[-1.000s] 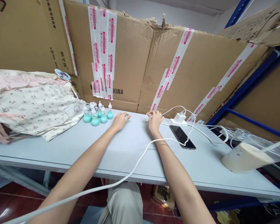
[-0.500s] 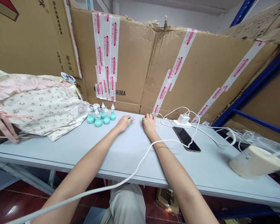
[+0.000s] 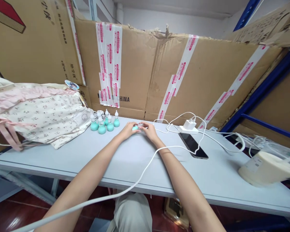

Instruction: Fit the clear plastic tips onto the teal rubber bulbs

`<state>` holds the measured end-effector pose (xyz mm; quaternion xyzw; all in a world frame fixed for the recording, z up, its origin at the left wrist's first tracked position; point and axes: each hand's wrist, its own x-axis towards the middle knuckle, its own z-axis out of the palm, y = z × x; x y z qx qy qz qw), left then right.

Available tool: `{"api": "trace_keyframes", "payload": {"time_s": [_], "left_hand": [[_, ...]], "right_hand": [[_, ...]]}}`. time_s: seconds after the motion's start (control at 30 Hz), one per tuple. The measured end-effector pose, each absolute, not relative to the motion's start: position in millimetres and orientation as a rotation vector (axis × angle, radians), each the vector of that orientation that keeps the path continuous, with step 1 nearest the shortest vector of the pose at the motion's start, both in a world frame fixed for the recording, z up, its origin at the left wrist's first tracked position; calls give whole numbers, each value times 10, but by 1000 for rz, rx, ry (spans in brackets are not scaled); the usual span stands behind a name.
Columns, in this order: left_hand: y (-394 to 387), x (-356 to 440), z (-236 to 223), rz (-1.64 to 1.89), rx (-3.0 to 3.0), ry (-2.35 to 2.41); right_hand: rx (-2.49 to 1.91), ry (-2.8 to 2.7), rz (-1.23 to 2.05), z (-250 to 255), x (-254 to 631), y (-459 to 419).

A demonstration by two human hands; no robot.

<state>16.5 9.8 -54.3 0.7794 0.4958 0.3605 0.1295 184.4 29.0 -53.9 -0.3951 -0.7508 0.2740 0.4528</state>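
Near the frame's centre, the left hand (image 3: 127, 130) grips a teal bulb (image 3: 135, 128); the right hand (image 3: 149, 130) pinches a clear piece (image 3: 140, 125) against it, apparently joining them. Next probably calls for straight, firm pressing. Left of centre stand capped bulbs (image 3: 101, 129).

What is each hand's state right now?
Left hand: closed, holding a teal rounded bulb.
Right hand: curled at a small translucent piece; grip unclear.

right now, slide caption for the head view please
Both hands close together at a small teal piece, with teal bulbs standing to the left on the table.
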Motion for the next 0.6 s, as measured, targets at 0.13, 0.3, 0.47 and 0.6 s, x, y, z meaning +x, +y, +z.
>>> {"api": "trace_keyframes", "payload": {"time_s": [0.13,0.3,0.47,0.6], "left_hand": [[94,155,-517,978,2330,1442],[35,206,-490,978,2289,1493],[33,262,-491,1049,2162,1407],[53,287,-467,1048,2112,1449]], "right_hand": [[-962,-1775,791,-560,1866,314],[-950,-1803,617,-523,1832,254],[-954,-1741,522,-486,1782,172],[-937,-1737,469,-460,1775,126]]}}
